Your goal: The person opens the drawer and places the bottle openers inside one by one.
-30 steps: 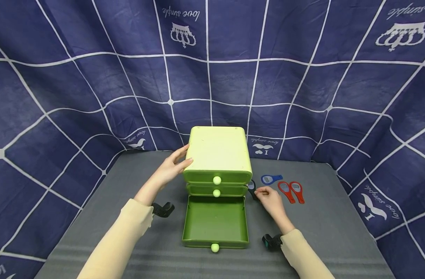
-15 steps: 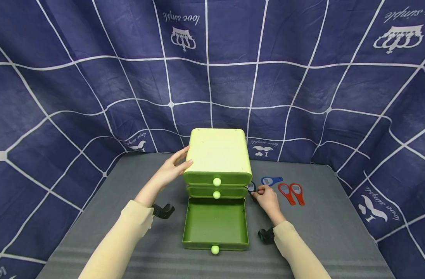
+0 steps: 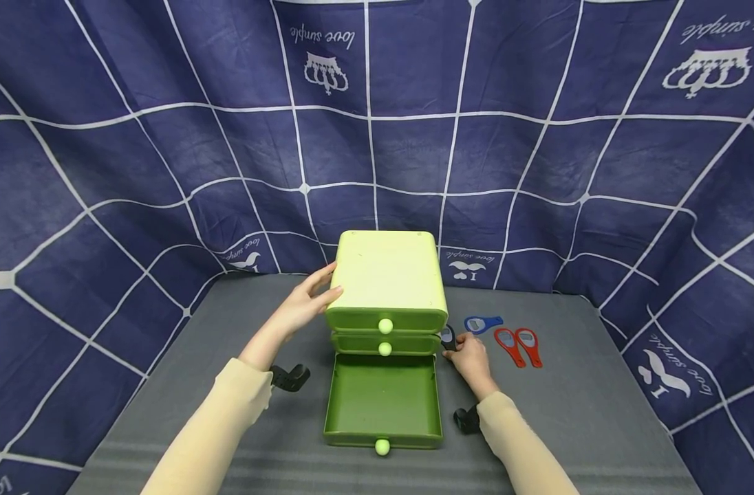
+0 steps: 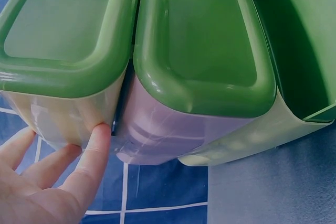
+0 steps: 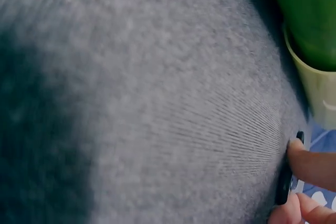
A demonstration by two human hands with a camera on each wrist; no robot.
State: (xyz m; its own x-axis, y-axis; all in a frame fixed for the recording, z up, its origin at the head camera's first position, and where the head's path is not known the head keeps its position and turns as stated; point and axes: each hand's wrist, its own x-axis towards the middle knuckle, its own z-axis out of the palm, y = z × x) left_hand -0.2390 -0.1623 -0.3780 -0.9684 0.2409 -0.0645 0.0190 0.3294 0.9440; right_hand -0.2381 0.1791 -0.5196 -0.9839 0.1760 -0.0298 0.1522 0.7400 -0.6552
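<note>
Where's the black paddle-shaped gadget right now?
In the head view, the black gadget is in the fingers of the right hand, just right of the green drawer unit and left of the blue gadget.

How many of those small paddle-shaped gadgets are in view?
4: a black one pinched by the right hand, beside the cabinet; a blue one beyond that hand; two red ones side by side to its right. The cabinet could hide more.

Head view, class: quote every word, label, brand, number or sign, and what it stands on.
"love simple": repeated, upside down, on the blue curtain.
"I" with heart and moustache signs; crowns: curtain, upside down.
Any marks on the blue piece, red pieces, black piece: too small to read.
Drawer unit: none seen.
</note>
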